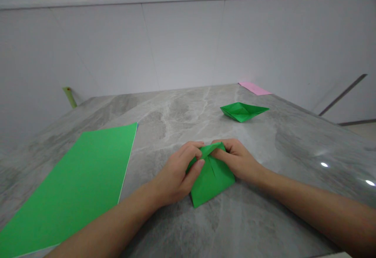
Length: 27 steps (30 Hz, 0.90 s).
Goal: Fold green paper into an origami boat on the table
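Observation:
Between both hands is a partly folded piece of green paper (209, 181), its lower point toward me and a crease down its middle. My left hand (183, 168) pinches its left upper edge between thumb and fingers. On the opposite side my right hand (235, 158) grips the upper right part, the thumb pressed at a folded flap and the other fingers partly hidden behind the paper. Beyond the hands, to the right, a folded green paper boat (242, 112) rests on the table.
A large stack of green paper sheets (79, 183) lies at the left of the grey marbled table (164, 117). At the far right corner there is a pink paper (255, 88). A white wall (185, 46) stands behind the table's far edge.

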Each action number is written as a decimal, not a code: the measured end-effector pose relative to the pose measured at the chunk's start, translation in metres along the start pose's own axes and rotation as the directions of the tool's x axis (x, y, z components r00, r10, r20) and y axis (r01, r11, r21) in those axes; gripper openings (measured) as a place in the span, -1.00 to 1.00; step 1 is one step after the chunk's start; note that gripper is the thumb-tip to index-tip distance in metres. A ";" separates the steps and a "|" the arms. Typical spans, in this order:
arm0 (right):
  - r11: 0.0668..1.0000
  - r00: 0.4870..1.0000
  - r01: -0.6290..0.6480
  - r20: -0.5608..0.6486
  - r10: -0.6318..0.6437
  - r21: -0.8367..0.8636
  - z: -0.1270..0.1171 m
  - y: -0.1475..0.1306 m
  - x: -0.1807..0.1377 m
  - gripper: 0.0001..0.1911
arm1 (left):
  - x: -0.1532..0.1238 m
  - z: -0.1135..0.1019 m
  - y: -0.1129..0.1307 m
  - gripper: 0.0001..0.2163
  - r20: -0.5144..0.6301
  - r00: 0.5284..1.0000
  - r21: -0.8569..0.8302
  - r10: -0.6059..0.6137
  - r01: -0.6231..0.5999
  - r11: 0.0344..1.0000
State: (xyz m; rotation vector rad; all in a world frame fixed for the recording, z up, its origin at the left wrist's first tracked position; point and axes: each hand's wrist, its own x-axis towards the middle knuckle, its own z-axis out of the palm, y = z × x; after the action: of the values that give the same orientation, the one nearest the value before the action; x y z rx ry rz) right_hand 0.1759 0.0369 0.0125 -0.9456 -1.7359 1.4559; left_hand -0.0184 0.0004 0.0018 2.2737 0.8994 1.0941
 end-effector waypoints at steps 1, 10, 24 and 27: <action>1.000 1.000 0.008 -0.013 -0.008 -0.007 0.000 0.000 0.000 -0.69 | 0.001 0.000 0.001 -0.96 0.000 1.000 -0.002 -0.005 0.005 1.000; 0.989 0.990 0.116 -0.069 -0.122 -0.090 -0.006 -0.002 -0.001 -0.63 | 0.000 -0.001 0.002 -0.95 -0.120 0.991 0.042 -0.052 0.057 0.997; 0.998 0.999 0.039 -0.035 -0.040 -0.042 -0.006 0.005 -0.002 -0.47 | 0.001 0.000 -0.003 -0.64 -0.106 0.994 0.040 -0.011 0.015 0.999; 0.995 0.995 0.082 -0.051 -0.085 -0.056 -0.008 0.004 -0.004 -0.45 | 0.000 0.000 -0.003 -0.61 -0.102 0.995 0.063 -0.022 0.029 0.998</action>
State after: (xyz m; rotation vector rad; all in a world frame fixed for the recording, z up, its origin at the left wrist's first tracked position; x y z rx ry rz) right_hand 0.1849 0.0383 0.0095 -0.9201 -1.7616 1.3252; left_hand -0.0192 0.0024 0.0001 2.2690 1.0148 1.1938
